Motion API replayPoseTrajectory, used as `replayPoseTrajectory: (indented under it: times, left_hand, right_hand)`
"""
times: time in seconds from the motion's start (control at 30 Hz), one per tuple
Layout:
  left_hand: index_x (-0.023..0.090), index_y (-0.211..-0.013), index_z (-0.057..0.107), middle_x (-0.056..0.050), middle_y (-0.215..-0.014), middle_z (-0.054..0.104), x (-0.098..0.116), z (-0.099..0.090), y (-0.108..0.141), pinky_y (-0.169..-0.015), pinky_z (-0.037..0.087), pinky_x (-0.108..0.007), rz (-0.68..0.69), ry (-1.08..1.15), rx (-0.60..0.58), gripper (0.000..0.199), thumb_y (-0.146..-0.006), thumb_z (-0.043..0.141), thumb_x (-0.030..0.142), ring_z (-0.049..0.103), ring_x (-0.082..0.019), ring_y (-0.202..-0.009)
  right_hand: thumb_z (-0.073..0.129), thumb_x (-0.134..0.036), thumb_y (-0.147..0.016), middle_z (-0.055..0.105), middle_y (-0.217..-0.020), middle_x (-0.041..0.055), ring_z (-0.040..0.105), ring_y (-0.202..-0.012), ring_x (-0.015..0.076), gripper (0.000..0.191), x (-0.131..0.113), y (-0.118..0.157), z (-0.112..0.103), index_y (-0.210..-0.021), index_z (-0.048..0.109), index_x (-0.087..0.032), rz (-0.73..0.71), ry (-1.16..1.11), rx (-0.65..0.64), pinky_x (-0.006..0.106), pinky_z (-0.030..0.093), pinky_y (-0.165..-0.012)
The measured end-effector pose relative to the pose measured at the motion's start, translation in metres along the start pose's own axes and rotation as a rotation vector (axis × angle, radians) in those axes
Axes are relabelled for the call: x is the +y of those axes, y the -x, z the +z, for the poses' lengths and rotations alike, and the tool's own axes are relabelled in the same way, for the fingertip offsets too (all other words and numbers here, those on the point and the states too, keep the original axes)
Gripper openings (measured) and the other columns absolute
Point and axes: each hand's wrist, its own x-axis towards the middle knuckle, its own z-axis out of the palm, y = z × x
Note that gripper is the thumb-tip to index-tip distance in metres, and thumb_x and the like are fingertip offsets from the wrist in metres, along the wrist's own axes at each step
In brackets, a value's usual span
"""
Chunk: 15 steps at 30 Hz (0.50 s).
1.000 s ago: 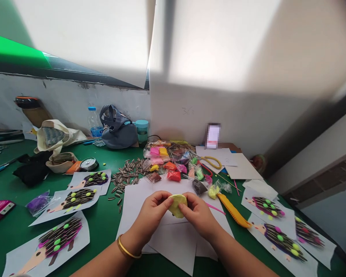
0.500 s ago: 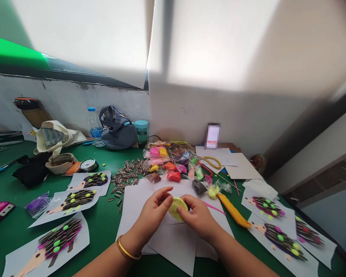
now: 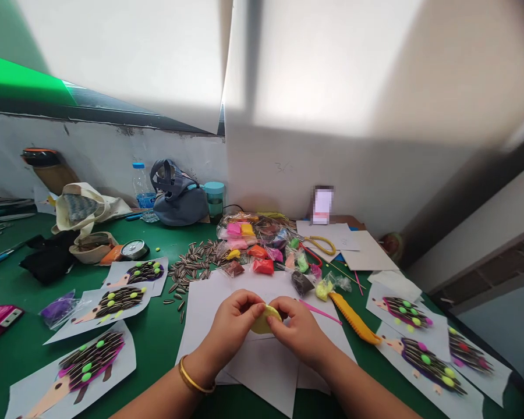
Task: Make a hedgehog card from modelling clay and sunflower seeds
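A flattened piece of yellow modelling clay [image 3: 266, 324] is pinched between both hands over white paper sheets [image 3: 266, 372]. My left hand [image 3: 236, 320] grips its left edge, thumb on the near face. On the other edge, my right hand [image 3: 299, 329] holds it with the thumb and curled fingers; the fingertips behind the clay are hidden. Just past the hands lie packets of coloured clay [image 3: 262, 266], with an opened yellow clay packet [image 3: 324, 288] to the right. A pink stick [image 3: 321, 312] and an orange-yellow ridged tool [image 3: 353, 319] lie beside my right hand.
Sunflower seeds [image 3: 196, 265] are heaped left of the packets. Seed-covered hedgehog pictures lie on both sides, one at front left [image 3: 91, 361] and one at right [image 3: 432, 364]. Yellow-handled scissors [image 3: 321, 244] lie at the back. Along the wall stand a blue-grey bag [image 3: 180, 201] and a bottle [image 3: 143, 195].
The yellow clay has tilted and now shows a narrower face. My fingers have drawn closer together around its upper edge, the left hand now closed more tightly.
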Motion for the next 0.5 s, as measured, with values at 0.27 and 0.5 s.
replayPoseTrajectory:
  times: [0.27,0.5]
  left_hand:
    - [0.022,-0.115,0.066,-0.006,-0.102,0.067,0.0047,0.0003,0.0019,-0.075,0.050,-0.031,0.050,-0.025,0.007,0.040,-0.085,0.061,0.048,0.062,-0.020,-0.085]
    - [0.018,-0.086,0.069,-0.006,-0.087,0.069,0.0042,0.0013,0.0020,-0.073,0.049,-0.030,0.028,-0.063,0.007,0.024,-0.081,0.067,0.042,0.063,-0.021,-0.083]
  right_hand:
    - [0.051,-0.024,-0.084,0.060,-0.076,-0.0014,0.052,-0.072,0.0149,0.010,0.0004,0.0005,-0.0018,-0.079,0.060,-0.020,-0.004,-0.031,-0.007,0.025,0.038,-0.065]
    - [0.055,-0.026,-0.084,0.062,-0.079,0.0000,0.054,-0.074,0.0157,0.011,0.0006,0.0002,-0.0002,-0.084,0.064,-0.019,0.008,-0.062,-0.019,0.025,0.039,-0.064]
